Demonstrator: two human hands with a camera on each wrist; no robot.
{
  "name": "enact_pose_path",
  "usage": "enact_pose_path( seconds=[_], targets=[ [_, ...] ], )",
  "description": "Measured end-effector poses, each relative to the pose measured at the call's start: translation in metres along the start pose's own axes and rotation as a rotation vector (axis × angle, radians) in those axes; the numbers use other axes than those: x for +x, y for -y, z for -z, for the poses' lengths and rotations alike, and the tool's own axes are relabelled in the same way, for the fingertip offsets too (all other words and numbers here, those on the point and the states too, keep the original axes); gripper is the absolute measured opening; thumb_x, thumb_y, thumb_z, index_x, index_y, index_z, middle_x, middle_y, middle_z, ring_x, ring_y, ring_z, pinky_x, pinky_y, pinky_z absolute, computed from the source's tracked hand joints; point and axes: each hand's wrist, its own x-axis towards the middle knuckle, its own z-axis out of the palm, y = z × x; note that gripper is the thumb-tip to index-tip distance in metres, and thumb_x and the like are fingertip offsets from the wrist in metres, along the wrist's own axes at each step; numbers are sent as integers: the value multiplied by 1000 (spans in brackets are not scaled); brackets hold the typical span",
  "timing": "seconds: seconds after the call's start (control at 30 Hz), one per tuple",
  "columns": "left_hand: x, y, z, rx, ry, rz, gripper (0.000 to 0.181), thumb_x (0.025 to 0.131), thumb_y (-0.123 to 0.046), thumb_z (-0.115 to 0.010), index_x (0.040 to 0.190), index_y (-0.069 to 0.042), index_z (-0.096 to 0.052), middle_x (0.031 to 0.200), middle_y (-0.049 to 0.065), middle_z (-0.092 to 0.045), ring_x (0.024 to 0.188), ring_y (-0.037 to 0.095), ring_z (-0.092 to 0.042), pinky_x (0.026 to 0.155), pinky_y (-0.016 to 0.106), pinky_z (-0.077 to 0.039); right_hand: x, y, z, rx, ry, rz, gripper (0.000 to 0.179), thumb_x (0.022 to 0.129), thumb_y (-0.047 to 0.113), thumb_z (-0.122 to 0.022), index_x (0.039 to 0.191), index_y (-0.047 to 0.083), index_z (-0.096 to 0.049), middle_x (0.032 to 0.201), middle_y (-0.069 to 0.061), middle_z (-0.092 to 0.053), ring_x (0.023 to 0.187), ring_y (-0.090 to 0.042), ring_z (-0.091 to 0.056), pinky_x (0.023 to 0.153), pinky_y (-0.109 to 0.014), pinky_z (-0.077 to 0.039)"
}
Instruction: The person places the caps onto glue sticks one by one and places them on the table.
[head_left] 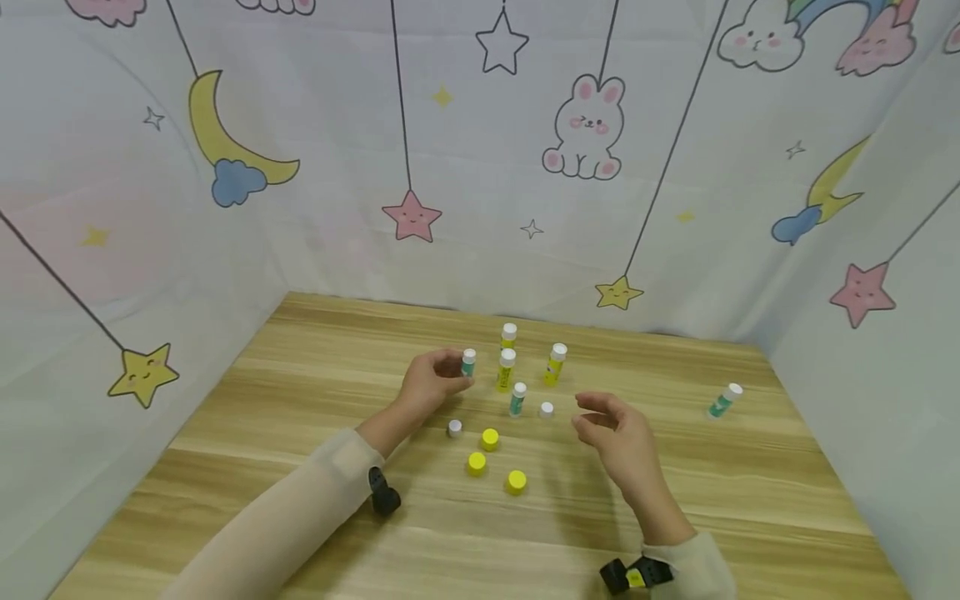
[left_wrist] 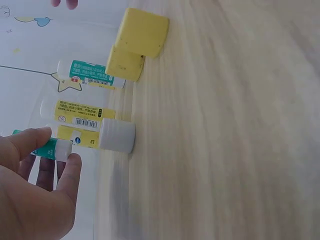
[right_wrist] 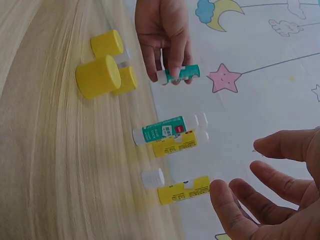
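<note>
My left hand pinches a small green glue stick between thumb and fingers. In the right wrist view that green glue stick appears off the table. My right hand hovers at the right of the group, its fingers spread and holding nothing. Nearest to it are a loose white cap and a yellow glue stick. Another green glue stick stands between the hands, in front of two yellow ones, the nearer yellow glue stick and the farther yellow glue stick.
Yellow caps, such as the yellow cap, lie at the front middle of the wooden table. A second white cap sits by the left wrist. Far right stands a green glue stick. A patterned curtain encloses the table's back and sides.
</note>
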Motion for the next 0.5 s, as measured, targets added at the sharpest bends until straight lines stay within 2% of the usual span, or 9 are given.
enact_pose_path(
  seconds=[0.3, 0.5],
  targets=[
    [-17, 4, 7, -40, 49, 8, 35, 85, -12, -83, 118, -8, -72, 115, 5, -72, 107, 22, -66, 93, 36, -55, 9, 0, 2, -77, 2, -15, 35, 97, 15, -69, 131, 9, -64, 134, -10, -63, 116, -28, -61, 86, -30, -58],
    [-27, 7, 12, -84, 50, 21, 37, 85, -12, -84, 119, -8, -72, 116, 5, -72, 110, 22, -66, 97, 36, -55, 12, -2, 1, -110, 0, -25, 36, 97, 18, -69, 132, 11, -64, 136, -11, -62, 118, -28, -61, 87, -35, -58]
  ],
)
